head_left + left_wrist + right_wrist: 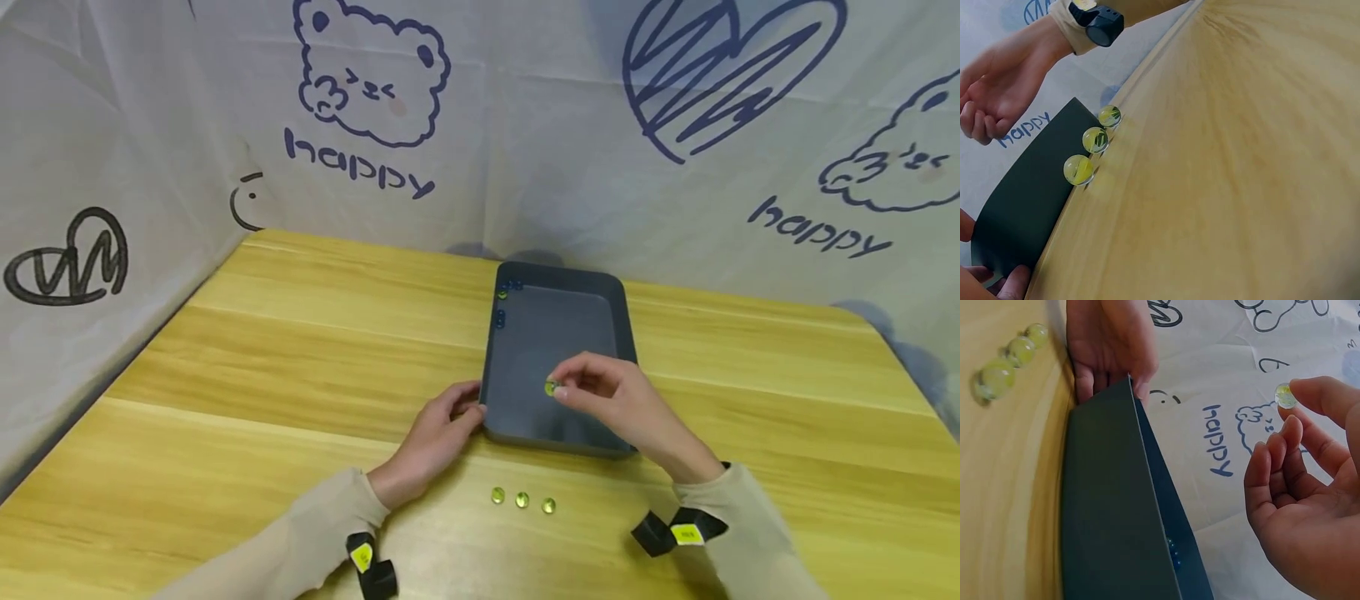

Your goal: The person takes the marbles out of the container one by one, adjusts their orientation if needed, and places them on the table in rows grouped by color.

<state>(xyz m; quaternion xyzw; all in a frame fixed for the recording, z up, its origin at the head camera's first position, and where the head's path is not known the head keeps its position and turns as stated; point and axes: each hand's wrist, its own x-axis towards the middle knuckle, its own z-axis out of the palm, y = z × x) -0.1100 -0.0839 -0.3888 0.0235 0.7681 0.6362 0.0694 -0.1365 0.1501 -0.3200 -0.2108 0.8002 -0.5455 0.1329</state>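
Above the wood-grain table (285, 358), the right hand (613, 396) pinches a likely slick marble (551, 387), best held mid-width, the left hand (433, 433) touching a tray (562, 325), grip unclear.

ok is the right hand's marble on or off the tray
Off: in the right wrist view, the right hand pinches the yellow-green marble clear of the tray.

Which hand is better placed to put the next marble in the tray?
Right, most likely: the right hand pinches a marble above the tray, while the left hand is at the tray's side.
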